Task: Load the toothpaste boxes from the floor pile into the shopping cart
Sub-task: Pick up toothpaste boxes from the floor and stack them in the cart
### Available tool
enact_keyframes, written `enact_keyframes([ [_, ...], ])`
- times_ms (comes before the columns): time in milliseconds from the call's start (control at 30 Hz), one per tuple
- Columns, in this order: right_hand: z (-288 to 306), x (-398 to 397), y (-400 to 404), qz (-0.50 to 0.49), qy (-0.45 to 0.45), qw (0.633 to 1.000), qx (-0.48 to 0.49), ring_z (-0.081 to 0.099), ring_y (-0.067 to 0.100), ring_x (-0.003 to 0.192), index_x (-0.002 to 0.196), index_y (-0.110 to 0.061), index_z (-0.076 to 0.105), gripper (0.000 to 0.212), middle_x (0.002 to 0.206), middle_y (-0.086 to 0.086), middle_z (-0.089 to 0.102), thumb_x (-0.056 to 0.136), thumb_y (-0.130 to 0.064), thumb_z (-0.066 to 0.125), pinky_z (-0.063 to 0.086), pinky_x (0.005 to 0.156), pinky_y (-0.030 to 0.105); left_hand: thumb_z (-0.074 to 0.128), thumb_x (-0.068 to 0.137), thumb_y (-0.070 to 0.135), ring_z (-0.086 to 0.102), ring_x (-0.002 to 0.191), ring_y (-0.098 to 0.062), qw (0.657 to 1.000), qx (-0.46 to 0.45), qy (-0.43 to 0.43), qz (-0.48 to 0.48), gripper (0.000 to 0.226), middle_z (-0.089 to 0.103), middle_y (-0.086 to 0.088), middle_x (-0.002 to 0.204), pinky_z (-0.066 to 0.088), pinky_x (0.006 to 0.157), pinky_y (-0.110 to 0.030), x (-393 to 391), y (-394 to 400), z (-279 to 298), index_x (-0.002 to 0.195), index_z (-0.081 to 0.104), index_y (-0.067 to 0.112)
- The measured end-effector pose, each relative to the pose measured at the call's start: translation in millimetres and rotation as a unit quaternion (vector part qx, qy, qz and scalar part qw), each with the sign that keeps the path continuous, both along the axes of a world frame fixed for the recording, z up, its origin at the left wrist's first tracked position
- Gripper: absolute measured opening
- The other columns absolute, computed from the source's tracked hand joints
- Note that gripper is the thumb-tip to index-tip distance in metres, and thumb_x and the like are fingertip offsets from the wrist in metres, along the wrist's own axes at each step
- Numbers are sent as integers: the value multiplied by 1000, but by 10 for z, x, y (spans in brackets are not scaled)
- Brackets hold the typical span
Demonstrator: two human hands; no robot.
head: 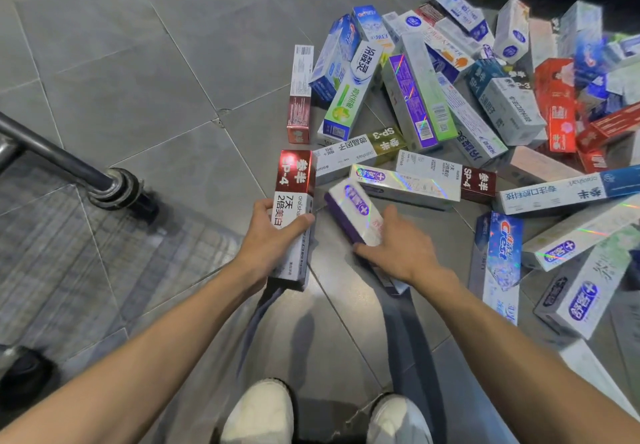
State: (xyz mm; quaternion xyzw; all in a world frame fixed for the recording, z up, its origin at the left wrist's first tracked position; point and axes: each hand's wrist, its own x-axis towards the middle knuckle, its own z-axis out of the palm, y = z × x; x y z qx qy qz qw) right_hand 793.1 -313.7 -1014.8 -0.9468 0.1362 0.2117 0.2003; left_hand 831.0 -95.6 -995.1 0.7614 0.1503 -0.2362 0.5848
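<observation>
My left hand grips a red-and-white SP-4 toothpaste box lifted above the floor, thumb over its face. My right hand grips a white-and-purple box, fingers wrapped around its near half. A big pile of toothpaste boxes covers the grey tiled floor at the upper right. The shopping cart is at the left: a metal frame bar, a caster wheel and blurred wire mesh show.
A blue Crest box and several white boxes lie to the right of my right hand. My two white shoes stand at the bottom centre. Bare grey tiles fill the upper left. A black cart wheel sits at lower left.
</observation>
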Motion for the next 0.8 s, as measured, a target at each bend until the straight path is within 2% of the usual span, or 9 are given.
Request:
enact_keyframes([
  [67, 165, 11, 86, -93, -39, 988, 119, 61, 33, 100, 110, -20, 32, 60, 110, 4, 60, 80, -50, 75, 44, 72, 38, 72, 92, 29, 64, 85, -3, 1000, 11, -17, 17, 52, 63, 6, 110, 48, 63, -22, 41, -62, 131, 132, 40, 19],
  [133, 455, 32, 214, -158, -74, 959, 221, 62, 26, 102, 116, -23, 34, 59, 111, -6, 60, 82, -46, 76, 52, 82, 40, 71, 93, 27, 60, 91, -3, 998, 12, -30, 45, 52, 59, 11, 105, 45, 67, -20, 51, -107, 359, 132, 39, 18],
  [267, 1347, 51, 348, -170, -117, 931, 301, 62, 8, 99, 115, -35, 39, 52, 105, -21, 58, 83, -45, 78, 50, 84, 28, 71, 93, 28, 62, 95, -3, 996, 10, -50, 67, 50, 60, 13, 107, 46, 70, -15, -37, -169, 1164, 132, 40, 19],
  [367, 2220, 63, 385, -162, -145, 912, 347, 59, -13, 95, 109, -44, 44, 45, 102, -30, 60, 81, -41, 80, 48, 83, 17, 72, 93, 29, 64, 105, -10, 994, 0, -62, 92, 51, 65, 6, 118, 50, 80, -21, -114, -160, 2032, 136, 46, 21],
  [467, 3196, 119, 486, -169, -142, 885, 409, 65, 4, 106, 112, -48, 49, 47, 113, -18, 68, 75, -43, 77, 54, 96, 43, 73, 92, 28, 67, 105, -9, 989, -41, -65, 124, 52, 67, 3, 121, 53, 80, -21, -218, -98, 3114, 137, 49, 20],
  [500, 3554, 164, 542, -163, -139, 880, 425, 66, 7, 108, 115, -47, 49, 49, 114, -18, 68, 74, -42, 77, 53, 97, 46, 74, 91, 26, 68, 101, -7, 986, -57, -73, 141, 51, 67, 3, 117, 54, 76, -19, -242, -53, 3517, 135, 49, 20],
  [600, 4585, 292, 788, -131, -123, 867, 466, 65, 5, 107, 122, -38, 50, 51, 114, -16, 67, 77, -32, 72, 55, 91, 33, 76, 88, 20, 69, 90, -5, 970, -79, -92, 211, 42, 68, 5, 103, 55, 69, -17, -285, 160, 4656, 123, 52, 23],
  [700, 5568, 486, 1161, -95, -111, 860, 489, 68, 7, 102, 131, -28, 49, 54, 115, -9, 68, 81, -31, 70, 56, 79, 22, 78, 86, 23, 67, 83, -2, 957, -37, -134, 255, 32, 70, 15, 91, 57, 70, -22, -287, 554, 5660, 107, 56, 32],
  [800, 6356, 719, 1700, -56, -101, 869, 482, 68, 17, 103, 125, -27, 53, 48, 115, -2, 69, 82, -36, 73, 56, 87, 37, 82, 82, 33, 66, 79, -4, 939, 5, -158, 305, 29, 70, 16, 89, 55, 71, -22, -324, 1137, 6480, 99, 58, 33],
])
